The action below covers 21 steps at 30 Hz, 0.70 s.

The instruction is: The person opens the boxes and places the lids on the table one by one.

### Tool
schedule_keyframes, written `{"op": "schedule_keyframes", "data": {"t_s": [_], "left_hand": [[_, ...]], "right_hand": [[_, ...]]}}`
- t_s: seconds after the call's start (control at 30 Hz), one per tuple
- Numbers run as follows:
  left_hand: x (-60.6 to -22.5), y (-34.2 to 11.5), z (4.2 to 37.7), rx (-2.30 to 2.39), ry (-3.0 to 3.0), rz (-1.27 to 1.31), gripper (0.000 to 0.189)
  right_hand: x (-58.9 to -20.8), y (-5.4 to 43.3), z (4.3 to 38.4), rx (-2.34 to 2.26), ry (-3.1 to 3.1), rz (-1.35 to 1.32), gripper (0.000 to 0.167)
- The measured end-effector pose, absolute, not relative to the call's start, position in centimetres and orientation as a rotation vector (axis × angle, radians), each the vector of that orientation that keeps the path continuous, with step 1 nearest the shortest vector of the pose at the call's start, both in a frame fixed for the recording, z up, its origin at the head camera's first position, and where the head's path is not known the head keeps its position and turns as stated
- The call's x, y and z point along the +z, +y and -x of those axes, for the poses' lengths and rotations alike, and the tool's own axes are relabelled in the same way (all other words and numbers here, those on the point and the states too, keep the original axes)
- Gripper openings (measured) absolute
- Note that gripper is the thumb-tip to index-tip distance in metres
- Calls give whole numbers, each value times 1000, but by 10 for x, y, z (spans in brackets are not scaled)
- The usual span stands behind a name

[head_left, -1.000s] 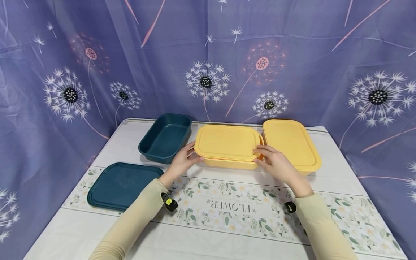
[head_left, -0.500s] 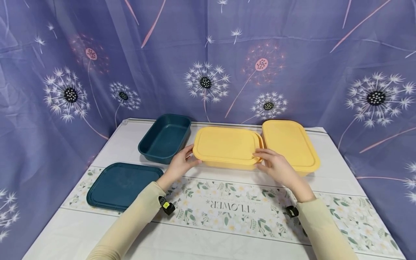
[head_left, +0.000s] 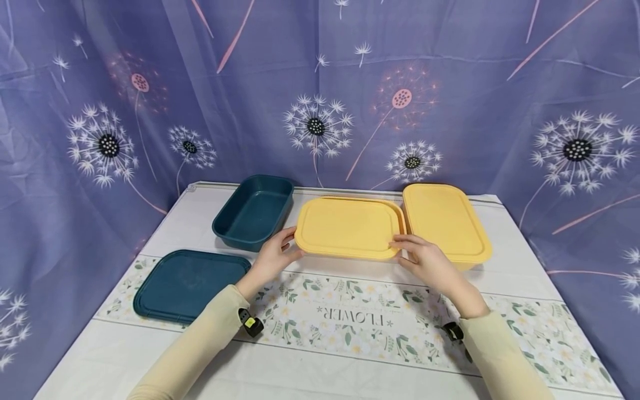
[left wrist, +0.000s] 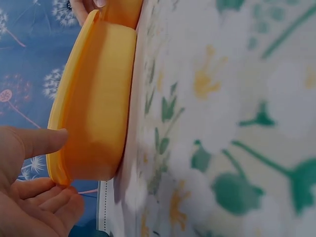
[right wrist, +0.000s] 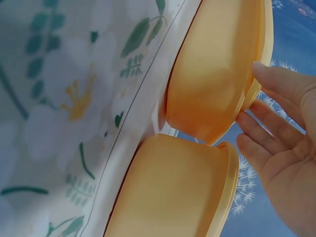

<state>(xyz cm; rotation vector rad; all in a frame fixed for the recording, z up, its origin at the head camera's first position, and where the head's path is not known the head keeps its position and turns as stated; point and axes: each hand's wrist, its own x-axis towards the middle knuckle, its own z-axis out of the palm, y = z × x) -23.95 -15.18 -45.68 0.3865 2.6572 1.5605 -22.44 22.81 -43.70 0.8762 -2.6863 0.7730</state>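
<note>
In the head view, a yellow lid (head_left: 350, 228) lies askew on the middle yellow food container (left wrist: 101, 103), shifted toward me and to the left. The container's rim shows along the back and right. My left hand (head_left: 271, 258) pinches the lid's left end; in the left wrist view the thumb (left wrist: 47, 142) is against its edge and fingers are below the corner. My right hand (head_left: 427, 264) holds the lid's right end. In the right wrist view its thumb (right wrist: 279, 79) touches one face of the lid, with fingers at the edge.
A second yellow container (head_left: 445, 222) with its lid on stands just right of the middle one. At the left are an open dark teal container (head_left: 255, 211) and, nearer me, a flat teal lid (head_left: 190, 286). A purple dandelion curtain (head_left: 240, 105) hangs behind the white tablecloth (head_left: 320, 366).
Both hands have drawn the yellow lid toward me and slightly left. More of the middle container's rim shows at the back, and its front wall is now covered in the head view.
</note>
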Motion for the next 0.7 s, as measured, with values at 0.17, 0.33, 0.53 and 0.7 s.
{"op": "schedule_keyframes", "data": {"t_s": [0.17,0.33,0.53,0.7], "left_hand": [[-458,-154,237,1542,2681,-380,66],[-458,-156,235,1522,2711,-402,63],[-460,-158,239,1530,2732,-416,62],[-464,-159,246,1545,2713,-414,68]], "right_hand": [[-436,228,222,726,-2659,-905,35],[-437,229,222,685,-2612,-938,36],[-439,231,225,639,-2565,-966,42],[-441,233,229,623,-2619,-920,44]]}}
